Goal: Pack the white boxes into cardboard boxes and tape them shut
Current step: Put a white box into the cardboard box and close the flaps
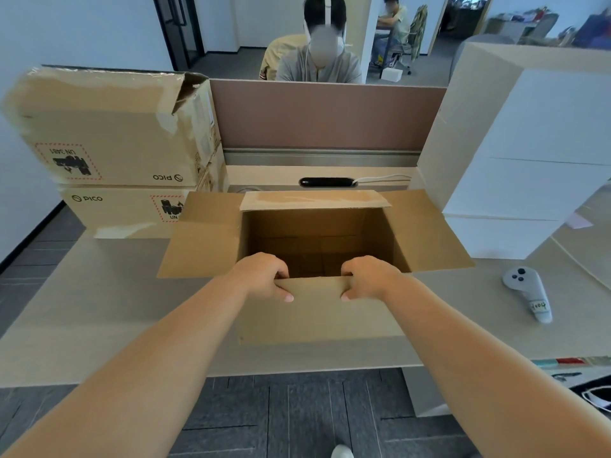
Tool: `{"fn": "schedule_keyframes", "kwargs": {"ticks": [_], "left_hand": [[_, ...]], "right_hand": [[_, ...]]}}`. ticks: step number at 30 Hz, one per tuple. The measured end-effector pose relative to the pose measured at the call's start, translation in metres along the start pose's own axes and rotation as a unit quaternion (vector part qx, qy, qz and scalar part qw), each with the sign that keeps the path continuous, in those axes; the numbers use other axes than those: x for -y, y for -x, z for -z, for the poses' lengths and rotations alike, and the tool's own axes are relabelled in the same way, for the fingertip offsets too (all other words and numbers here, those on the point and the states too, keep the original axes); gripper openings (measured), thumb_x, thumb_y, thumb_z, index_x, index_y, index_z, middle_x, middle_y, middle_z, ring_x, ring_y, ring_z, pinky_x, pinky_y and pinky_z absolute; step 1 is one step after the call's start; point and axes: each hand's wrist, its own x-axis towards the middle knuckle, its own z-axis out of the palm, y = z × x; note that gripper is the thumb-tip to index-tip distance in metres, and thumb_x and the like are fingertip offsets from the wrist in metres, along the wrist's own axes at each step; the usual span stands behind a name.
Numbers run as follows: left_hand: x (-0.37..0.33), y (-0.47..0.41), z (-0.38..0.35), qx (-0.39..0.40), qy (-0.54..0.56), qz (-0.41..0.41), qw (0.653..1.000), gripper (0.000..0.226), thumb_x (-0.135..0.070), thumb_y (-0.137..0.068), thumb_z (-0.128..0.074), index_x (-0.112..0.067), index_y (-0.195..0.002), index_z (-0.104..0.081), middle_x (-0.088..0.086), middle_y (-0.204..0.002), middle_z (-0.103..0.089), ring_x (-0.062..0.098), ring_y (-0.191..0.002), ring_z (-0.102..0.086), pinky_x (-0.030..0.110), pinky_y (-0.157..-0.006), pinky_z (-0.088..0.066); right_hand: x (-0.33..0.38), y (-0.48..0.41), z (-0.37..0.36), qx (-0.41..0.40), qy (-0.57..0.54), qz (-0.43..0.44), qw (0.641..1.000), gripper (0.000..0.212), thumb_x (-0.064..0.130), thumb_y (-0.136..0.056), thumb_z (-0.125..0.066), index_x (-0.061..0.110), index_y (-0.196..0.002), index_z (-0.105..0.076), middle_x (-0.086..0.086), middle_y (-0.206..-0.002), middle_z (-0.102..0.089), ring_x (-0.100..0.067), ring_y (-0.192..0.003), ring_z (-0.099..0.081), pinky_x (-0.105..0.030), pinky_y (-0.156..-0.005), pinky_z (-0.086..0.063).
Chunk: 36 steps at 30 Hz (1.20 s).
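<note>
Head view. Carton (205,236) at centre of desk (99,309), mouth up, all four flaps folded outward. Long axis apparently left to right, parallel to the desk's front edge. Near flap (317,319) laid toward the person, its free edge just short of the desk's front edge. Left hand (264,276) and right hand (370,277) gripping the near flap at its fold, fingers curled into the mouth, thumbs on the flap's outer face. Interior bare cardboard. Right flap tip near stacked white boxes (529,160). Left flap in front of two stacked PICO cartons (109,143). Far flap toward partition (327,114). Bare desk surface front left of the carton. Controller (529,292) lying on the desk front right, apart from the carton.
</note>
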Motion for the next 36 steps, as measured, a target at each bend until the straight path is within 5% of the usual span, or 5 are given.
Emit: {"fn": "schedule_keyframes", "kwargs": {"ticks": [5,10,18,28,36], "left_hand": [[0.011,-0.006,0.015,-0.047,0.088,0.011,0.995,0.045,-0.046,-0.091,-0.051,-0.023,-0.129,-0.05,-0.002,-0.122,-0.057,0.014,-0.108,-0.056,0.032,-0.093,-0.048],[0.014,-0.026,0.026,-0.114,0.029,0.026,0.993,0.058,-0.034,-0.096,-0.046,-0.022,-0.147,-0.022,0.0,-0.153,-0.025,0.021,-0.14,-0.026,0.039,-0.112,-0.031],[0.016,-0.066,0.048,-0.255,-0.044,0.058,0.964,0.066,-0.03,-0.092,-0.055,-0.016,-0.147,-0.021,0.01,-0.153,-0.019,0.029,-0.141,-0.018,0.04,-0.112,-0.026],[0.036,-0.136,0.063,-0.188,-0.086,0.133,0.969,0.082,-0.029,-0.09,-0.058,-0.023,-0.15,-0.003,0.002,-0.158,0.01,0.022,-0.146,0.004,0.045,-0.116,-0.011],[0.053,-0.167,0.053,-0.19,-0.092,0.145,0.967,0.066,-0.028,-0.091,-0.056,-0.022,-0.147,-0.021,0.001,-0.155,-0.021,0.024,-0.144,-0.015,0.048,-0.115,-0.011]], "right_hand": [[-0.002,-0.003,0.018,0.04,-0.069,-0.006,0.997,0.06,0.054,-0.091,-0.048,0.015,-0.138,-0.044,-0.004,-0.14,-0.046,-0.024,-0.128,-0.044,-0.036,-0.105,-0.037],[-0.005,-0.026,0.033,-0.08,-0.067,-0.026,0.994,0.059,0.038,-0.098,-0.045,0.018,-0.149,-0.023,-0.007,-0.152,-0.032,-0.026,-0.139,-0.032,-0.039,-0.111,-0.031],[-0.018,-0.078,0.056,-0.291,0.01,-0.013,0.957,0.064,0.031,-0.095,-0.052,0.02,-0.149,-0.02,-0.009,-0.154,-0.022,-0.03,-0.14,-0.024,-0.041,-0.111,-0.03],[-0.051,-0.159,0.08,-0.221,0.077,0.008,0.972,0.078,0.034,-0.093,-0.056,0.03,-0.152,-0.003,-0.002,-0.16,0.01,-0.029,-0.146,0.007,-0.051,-0.116,-0.003],[-0.071,-0.197,0.07,-0.193,0.051,0.024,0.98,0.058,0.022,-0.096,-0.05,0.027,-0.148,-0.023,-0.002,-0.155,-0.025,-0.028,-0.143,-0.019,-0.052,-0.116,-0.01]]}}
